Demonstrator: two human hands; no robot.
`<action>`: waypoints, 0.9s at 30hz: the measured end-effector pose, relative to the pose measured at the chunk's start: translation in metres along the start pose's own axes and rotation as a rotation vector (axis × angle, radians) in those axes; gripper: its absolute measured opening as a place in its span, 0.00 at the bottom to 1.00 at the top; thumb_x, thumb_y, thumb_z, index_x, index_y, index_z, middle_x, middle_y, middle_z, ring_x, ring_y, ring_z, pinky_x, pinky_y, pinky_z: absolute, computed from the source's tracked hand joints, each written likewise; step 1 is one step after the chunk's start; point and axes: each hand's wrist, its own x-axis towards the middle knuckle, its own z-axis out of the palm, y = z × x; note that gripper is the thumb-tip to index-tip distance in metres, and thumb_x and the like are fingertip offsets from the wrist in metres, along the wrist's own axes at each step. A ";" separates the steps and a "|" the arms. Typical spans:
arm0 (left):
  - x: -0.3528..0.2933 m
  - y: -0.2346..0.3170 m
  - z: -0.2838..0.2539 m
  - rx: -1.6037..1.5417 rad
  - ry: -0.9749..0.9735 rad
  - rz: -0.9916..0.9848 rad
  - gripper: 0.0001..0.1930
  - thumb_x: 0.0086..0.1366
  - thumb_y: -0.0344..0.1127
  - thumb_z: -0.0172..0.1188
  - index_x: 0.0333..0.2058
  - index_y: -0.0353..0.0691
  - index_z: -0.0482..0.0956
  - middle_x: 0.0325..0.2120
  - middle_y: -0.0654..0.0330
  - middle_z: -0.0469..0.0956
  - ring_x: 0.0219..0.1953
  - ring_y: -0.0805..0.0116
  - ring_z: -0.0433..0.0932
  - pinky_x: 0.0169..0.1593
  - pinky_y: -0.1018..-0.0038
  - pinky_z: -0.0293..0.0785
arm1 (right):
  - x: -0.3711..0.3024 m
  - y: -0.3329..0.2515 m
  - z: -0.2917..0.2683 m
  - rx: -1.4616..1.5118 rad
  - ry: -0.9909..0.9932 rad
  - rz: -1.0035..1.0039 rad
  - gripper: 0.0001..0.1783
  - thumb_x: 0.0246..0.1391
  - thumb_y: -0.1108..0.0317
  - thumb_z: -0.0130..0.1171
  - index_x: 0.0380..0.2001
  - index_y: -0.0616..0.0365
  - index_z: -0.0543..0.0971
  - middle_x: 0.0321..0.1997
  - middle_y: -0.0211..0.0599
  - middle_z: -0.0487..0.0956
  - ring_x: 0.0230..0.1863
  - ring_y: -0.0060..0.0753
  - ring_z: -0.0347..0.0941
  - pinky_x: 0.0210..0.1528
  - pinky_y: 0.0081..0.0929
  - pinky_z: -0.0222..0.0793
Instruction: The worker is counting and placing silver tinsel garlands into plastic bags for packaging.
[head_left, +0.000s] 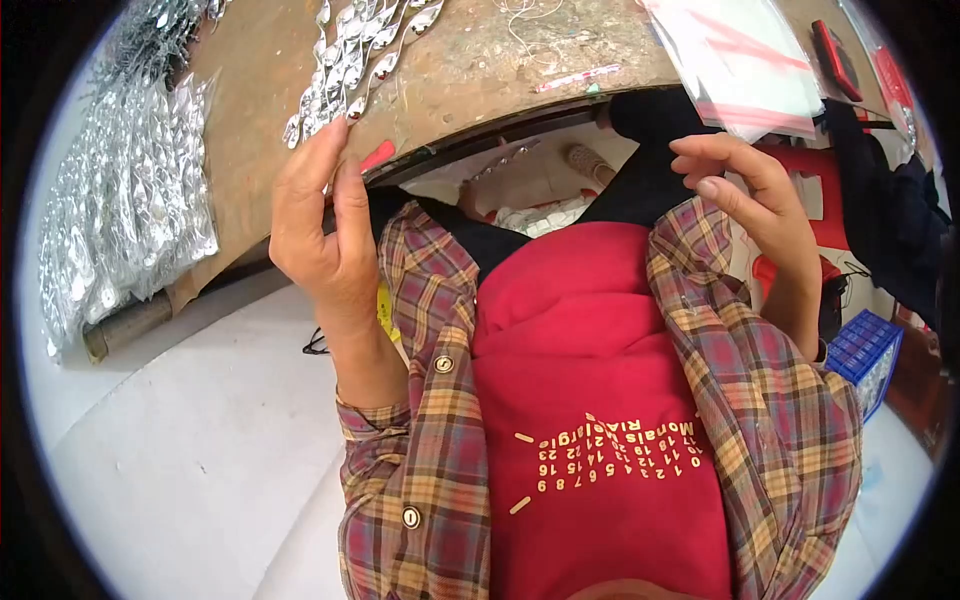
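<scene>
My left hand (325,225) is raised at the table's near edge, just below a bunch of shiny silver twisted strips (352,60). Its thumb and index finger come together at the tips, and anything pinched there is too small to make out. A small red piece (378,156) lies on the table edge beside those fingertips. My right hand (755,195) hovers to the right, below a stack of clear plastic bags (735,60). Its fingers are loosely bent, with the thumb apart from the index finger, and nothing shows in them.
Many silver strips (130,200) hang over the left end of the worn wooden table (480,75). White thread (530,15) and a narrow patterned strip (580,78) lie on top. A red-and-black device (836,60) is at the far right; a blue basket (862,350) stands below.
</scene>
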 end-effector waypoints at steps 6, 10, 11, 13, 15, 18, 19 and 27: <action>-0.005 -0.006 0.000 0.017 -0.035 -0.002 0.13 0.58 0.19 0.58 0.43 0.34 0.80 0.40 0.55 0.80 0.41 0.66 0.78 0.47 0.75 0.72 | 0.003 0.003 0.005 0.015 -0.011 -0.038 0.19 0.56 0.70 0.54 0.50 0.63 0.74 0.44 0.37 0.77 0.46 0.26 0.73 0.48 0.23 0.68; -0.005 -0.003 0.004 -0.020 -0.056 -0.023 0.13 0.59 0.19 0.58 0.43 0.35 0.80 0.38 0.55 0.80 0.39 0.67 0.79 0.44 0.75 0.73 | -0.001 -0.001 0.006 0.014 -0.011 -0.058 0.18 0.55 0.71 0.55 0.49 0.63 0.75 0.43 0.36 0.77 0.45 0.27 0.74 0.46 0.23 0.68; -0.005 -0.001 0.005 -0.035 -0.068 -0.047 0.13 0.59 0.19 0.57 0.43 0.35 0.81 0.38 0.55 0.80 0.39 0.67 0.79 0.43 0.75 0.74 | -0.003 0.000 0.005 0.031 -0.008 -0.054 0.18 0.54 0.70 0.56 0.49 0.63 0.75 0.42 0.36 0.77 0.44 0.27 0.74 0.46 0.23 0.68; -0.002 0.001 0.008 -0.051 -0.078 -0.050 0.13 0.59 0.19 0.57 0.43 0.34 0.81 0.37 0.54 0.80 0.38 0.67 0.79 0.43 0.76 0.74 | -0.009 0.001 0.005 0.038 -0.007 -0.046 0.18 0.55 0.70 0.56 0.49 0.62 0.75 0.42 0.36 0.77 0.44 0.27 0.74 0.45 0.23 0.68; 0.000 0.004 0.010 -0.067 -0.091 -0.053 0.13 0.59 0.19 0.57 0.43 0.34 0.81 0.37 0.54 0.80 0.38 0.68 0.79 0.42 0.76 0.74 | -0.015 0.004 0.005 0.055 -0.002 -0.042 0.17 0.55 0.70 0.56 0.48 0.62 0.76 0.41 0.36 0.77 0.44 0.27 0.74 0.45 0.22 0.68; 0.002 0.009 0.012 -0.088 -0.091 -0.044 0.12 0.60 0.19 0.56 0.42 0.34 0.80 0.36 0.54 0.80 0.37 0.68 0.79 0.41 0.77 0.75 | -0.019 0.010 0.007 0.068 0.005 -0.024 0.17 0.55 0.70 0.56 0.48 0.61 0.76 0.41 0.36 0.77 0.43 0.27 0.74 0.45 0.22 0.69; 0.001 0.011 0.012 -0.078 -0.094 -0.032 0.12 0.60 0.19 0.56 0.42 0.33 0.80 0.36 0.54 0.80 0.36 0.68 0.79 0.40 0.77 0.75 | -0.020 0.010 0.007 0.068 0.007 -0.026 0.17 0.55 0.70 0.56 0.48 0.61 0.76 0.41 0.36 0.77 0.43 0.27 0.74 0.45 0.22 0.69; -0.011 0.020 0.007 0.028 -0.131 -0.052 0.11 0.60 0.20 0.55 0.42 0.33 0.80 0.35 0.55 0.81 0.37 0.69 0.79 0.41 0.77 0.74 | -0.018 0.019 0.010 0.094 -0.043 -0.067 0.16 0.56 0.69 0.55 0.48 0.61 0.76 0.41 0.36 0.77 0.42 0.26 0.74 0.43 0.21 0.69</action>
